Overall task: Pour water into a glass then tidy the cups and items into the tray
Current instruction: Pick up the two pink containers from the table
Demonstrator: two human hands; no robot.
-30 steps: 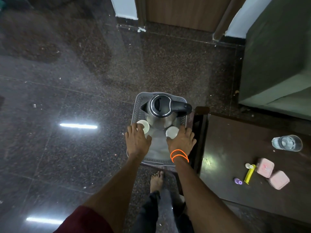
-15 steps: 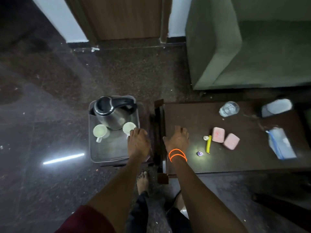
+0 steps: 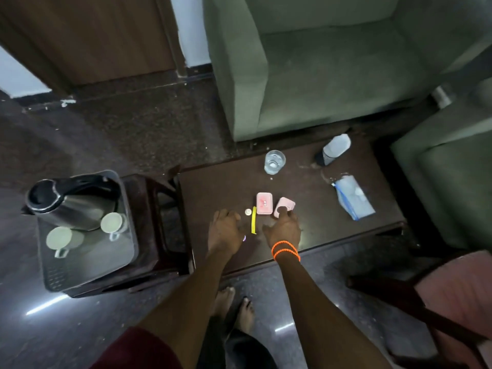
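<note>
A grey tray (image 3: 87,270) sits at the left on a dark stool, holding a steel kettle (image 3: 66,202) and two white cups (image 3: 59,238) (image 3: 111,222). On the dark low table (image 3: 332,235) lie two pink boxes (image 3: 264,203) (image 3: 286,204), a yellow stick (image 3: 254,220), a small white cap (image 3: 248,211) and a glass of water (image 3: 274,162). My left hand (image 3: 225,230) rests open on the table left of the yellow stick. My right hand (image 3: 283,227), with orange bands at the wrist, touches the right pink box with its fingertips; no grip shows.
A plastic bottle (image 3: 334,149) lies on its side at the table's far right, near a clear zip bag (image 3: 352,197). Green armchairs (image 3: 332,70) stand behind and right of the table. A chair with a pink cushion (image 3: 458,296) is at the right.
Both hands left the tray and moved right onto the table. The view swung right. My right hand reached the pink box; my left hand came down beside the yellow stick.
</note>
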